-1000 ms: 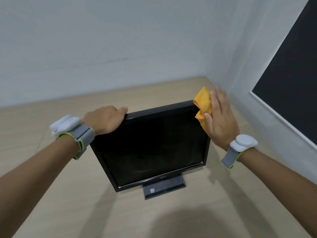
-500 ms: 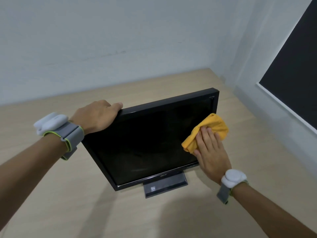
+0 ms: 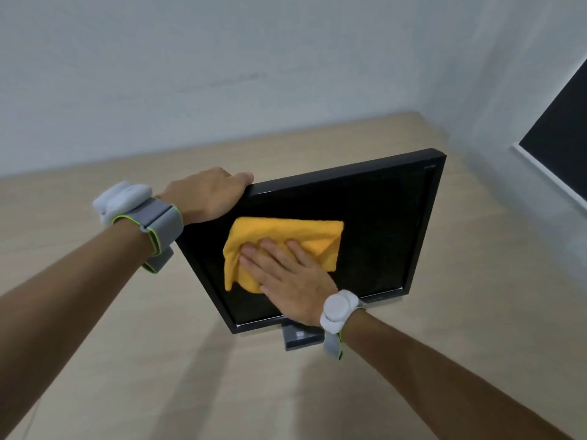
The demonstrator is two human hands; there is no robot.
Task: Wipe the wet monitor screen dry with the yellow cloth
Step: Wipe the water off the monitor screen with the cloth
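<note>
A black monitor stands on a light wooden table, its dark screen tilted back toward me. A folded yellow cloth lies flat against the left half of the screen. My right hand presses on the cloth's lower part with fingers spread flat, pointing up and left. My left hand grips the monitor's top left corner, fingers wrapped behind the frame. The monitor's base shows just below my right wrist, partly hidden by it.
The wooden table runs to a white wall behind and another wall on the right. A dark panel with a white edge hangs on the right wall. Both wrists wear grey bands with white devices.
My right hand has swept the cloth from the top right corner down the right side, then left across the screen to its left half. My left hand stays on the top left corner.
</note>
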